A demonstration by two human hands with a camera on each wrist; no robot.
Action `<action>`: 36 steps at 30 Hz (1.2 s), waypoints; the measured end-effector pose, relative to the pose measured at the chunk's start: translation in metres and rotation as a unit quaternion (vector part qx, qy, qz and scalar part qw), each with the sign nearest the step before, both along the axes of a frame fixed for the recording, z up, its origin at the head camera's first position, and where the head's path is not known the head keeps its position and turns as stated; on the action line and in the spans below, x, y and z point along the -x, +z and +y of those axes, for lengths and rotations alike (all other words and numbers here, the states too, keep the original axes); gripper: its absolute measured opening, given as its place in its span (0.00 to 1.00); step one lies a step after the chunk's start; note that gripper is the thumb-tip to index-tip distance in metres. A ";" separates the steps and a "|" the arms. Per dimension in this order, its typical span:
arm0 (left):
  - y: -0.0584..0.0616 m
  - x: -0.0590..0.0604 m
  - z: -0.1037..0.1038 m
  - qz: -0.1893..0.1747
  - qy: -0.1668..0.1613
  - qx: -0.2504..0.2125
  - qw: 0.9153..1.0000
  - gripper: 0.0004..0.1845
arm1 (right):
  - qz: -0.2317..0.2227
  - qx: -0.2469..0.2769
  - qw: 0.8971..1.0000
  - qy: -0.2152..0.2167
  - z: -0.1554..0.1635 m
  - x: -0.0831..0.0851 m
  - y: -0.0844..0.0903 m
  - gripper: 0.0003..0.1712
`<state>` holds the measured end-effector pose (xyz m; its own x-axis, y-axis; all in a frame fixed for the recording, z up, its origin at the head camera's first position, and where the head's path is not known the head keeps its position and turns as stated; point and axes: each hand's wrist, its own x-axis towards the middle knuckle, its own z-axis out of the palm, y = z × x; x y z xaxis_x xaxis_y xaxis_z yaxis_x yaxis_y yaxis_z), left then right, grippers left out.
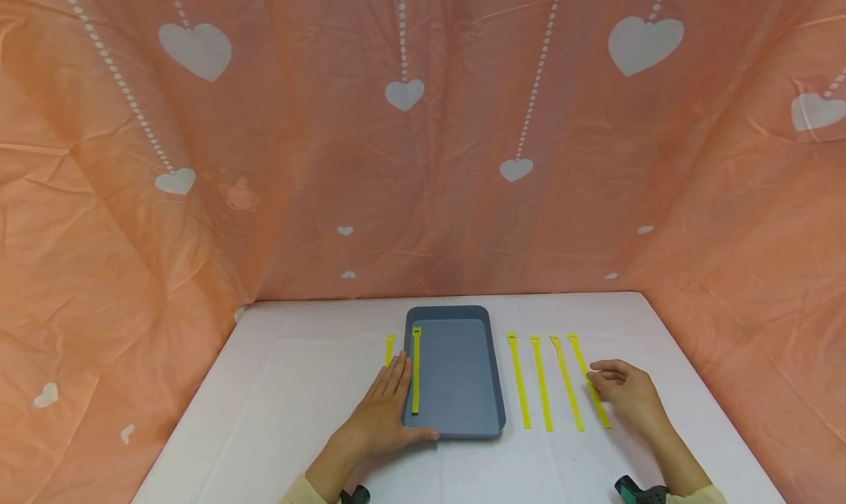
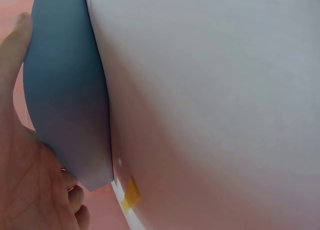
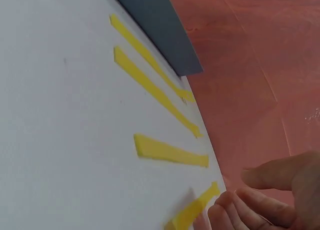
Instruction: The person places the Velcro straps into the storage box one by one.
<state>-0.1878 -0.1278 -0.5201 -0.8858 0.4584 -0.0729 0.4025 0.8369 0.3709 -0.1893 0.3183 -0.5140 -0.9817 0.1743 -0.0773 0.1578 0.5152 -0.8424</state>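
Left hand [image 1: 383,408] lay flat, steadying the tray [image 1: 463,328], one strap [image 1: 416,372] inside by its fingers. Right hand [image 1: 624,392], fingers loosely curled, apparently touched the outermost strap [image 1: 590,379]; pinching near one end would lift it cleanly.

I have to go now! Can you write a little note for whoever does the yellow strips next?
Left hand: flat beside the grey tray, thumb along its near edge, partly covering one strip outside.
Right hand: fingers curled on the rightmost strip, grip unclear.
Done: one strip in the tray.
Left: four strips to the tray's right, plus the one on its left.
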 end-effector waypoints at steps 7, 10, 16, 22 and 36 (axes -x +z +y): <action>-0.001 -0.001 -0.001 0.004 0.001 -0.008 1.000 0.74 | -0.022 -0.028 0.999 -0.002 0.007 -0.001 -0.003 0.24; -0.001 0.000 -0.001 0.003 0.002 -0.006 1.000 0.74 | -0.032 -0.026 0.999 -0.006 0.009 -0.001 -0.006 0.26; 0.000 -0.001 -0.001 0.002 -0.001 -0.012 1.000 0.73 | -0.034 -0.044 0.998 -0.005 0.012 -0.001 -0.010 0.26; -0.001 -0.002 -0.002 0.008 -0.005 -0.019 1.000 0.74 | -0.029 -0.058 0.998 -0.008 0.011 -0.001 -0.013 0.25; -0.001 0.000 -0.001 0.008 -0.001 0.005 1.000 0.74 | -0.039 -0.066 0.997 -0.018 0.006 0.002 -0.011 0.21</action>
